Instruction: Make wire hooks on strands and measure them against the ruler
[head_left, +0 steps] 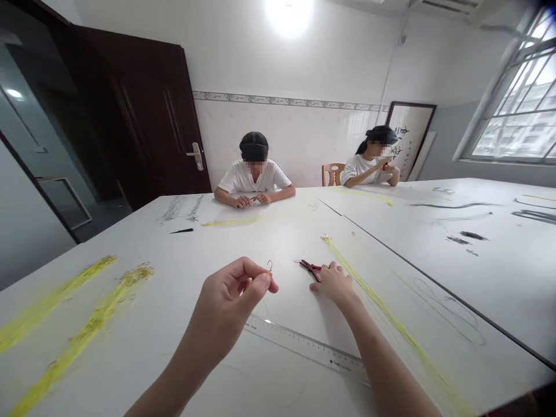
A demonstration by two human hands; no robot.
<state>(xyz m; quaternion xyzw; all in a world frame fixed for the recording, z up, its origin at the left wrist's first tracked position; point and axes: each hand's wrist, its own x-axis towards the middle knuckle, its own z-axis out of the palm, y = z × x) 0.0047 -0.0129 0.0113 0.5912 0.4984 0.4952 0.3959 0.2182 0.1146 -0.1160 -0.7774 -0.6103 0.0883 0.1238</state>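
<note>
The left hand (234, 295) is pinching a hook (270, 266) over the surface (186, 278), well in from its far edge, ideally lightly, sparing the bend; the right hand (336, 285) is covering pliers (310, 267), grip unclear.

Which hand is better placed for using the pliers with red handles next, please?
Probably the right hand: its fingers are already at the handles of the pliers. The left hand seems less suitable, because it is pinching a small hook.
</note>
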